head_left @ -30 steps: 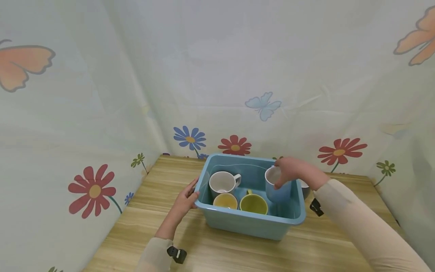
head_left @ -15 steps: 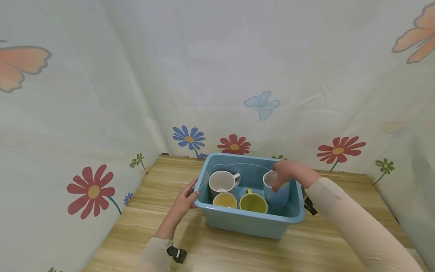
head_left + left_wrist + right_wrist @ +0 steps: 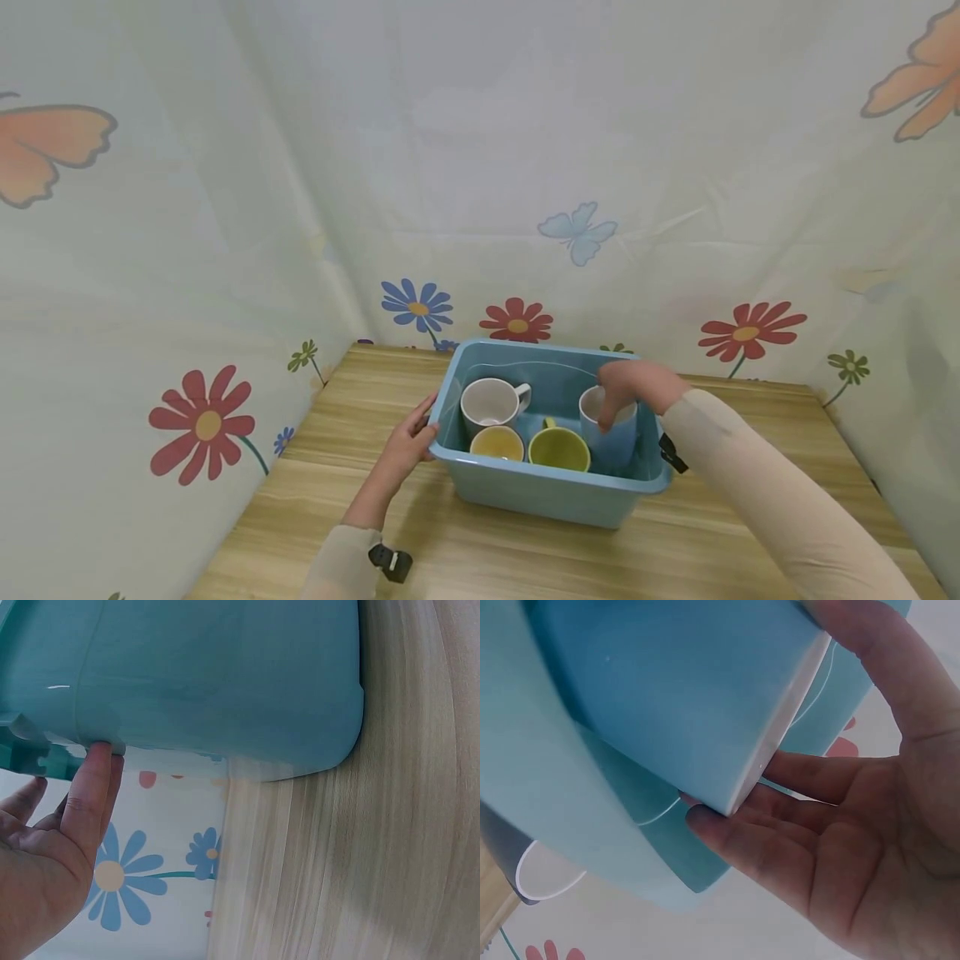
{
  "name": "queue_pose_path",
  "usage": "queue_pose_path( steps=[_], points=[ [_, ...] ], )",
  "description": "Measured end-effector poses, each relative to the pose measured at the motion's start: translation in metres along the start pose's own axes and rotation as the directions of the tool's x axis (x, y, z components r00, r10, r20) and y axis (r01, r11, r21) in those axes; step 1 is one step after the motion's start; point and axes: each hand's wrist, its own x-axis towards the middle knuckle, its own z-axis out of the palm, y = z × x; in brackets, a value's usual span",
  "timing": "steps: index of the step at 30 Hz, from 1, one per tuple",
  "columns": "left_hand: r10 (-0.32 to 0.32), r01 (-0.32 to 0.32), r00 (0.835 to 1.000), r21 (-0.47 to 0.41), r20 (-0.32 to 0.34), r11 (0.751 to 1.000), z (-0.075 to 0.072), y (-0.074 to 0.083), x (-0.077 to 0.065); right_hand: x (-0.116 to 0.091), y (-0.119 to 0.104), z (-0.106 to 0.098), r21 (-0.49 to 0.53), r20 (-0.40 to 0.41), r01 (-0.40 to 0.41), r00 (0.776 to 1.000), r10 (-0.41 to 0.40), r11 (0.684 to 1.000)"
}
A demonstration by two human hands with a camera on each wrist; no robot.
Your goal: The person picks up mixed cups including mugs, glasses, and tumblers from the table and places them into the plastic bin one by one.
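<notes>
A blue mug (image 3: 618,443) stands in the right part of a light blue plastic bin (image 3: 536,496). My right hand (image 3: 641,387) grips it at the rim. In the right wrist view, the thumb and fingers of that hand (image 3: 855,817) lie on either side of the mug's pale rim (image 3: 769,735). My left hand (image 3: 405,446) holds the bin's left rim near its front corner. Its fingertips touch the bin under the rim in the left wrist view. Inside the bin are a white mug (image 3: 489,403), a yellow-lined mug (image 3: 497,443) and a green mug (image 3: 559,450).
Outside the bin, a dark grey mug with a white rim (image 3: 551,870) shows in the right wrist view. The bin rests on a wood-grain table (image 3: 360,492). A pale curtain printed with flowers (image 3: 517,208) hangs behind and along the sides.
My right hand has moved down and slightly left, lowering the blue mug into the bin. The right arm now hides the grey mug in the head view. The left hand stays in place.
</notes>
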Motion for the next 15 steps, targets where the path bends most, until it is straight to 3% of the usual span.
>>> queue_pose_path(
  steps=[7,15],
  points=[
    [0.001,-0.001,1.000,0.005,-0.001,1.000,0.000,0.000,0.000,-0.002,-0.006,-0.001,-0.023,0.047,-0.061,0.997,0.062,0.998],
    [0.008,-0.008,1.000,-0.005,-0.005,1.000,0.000,-0.001,0.001,0.007,-0.007,0.006,-0.054,0.106,-0.056,0.992,0.062,0.997]
  ],
)
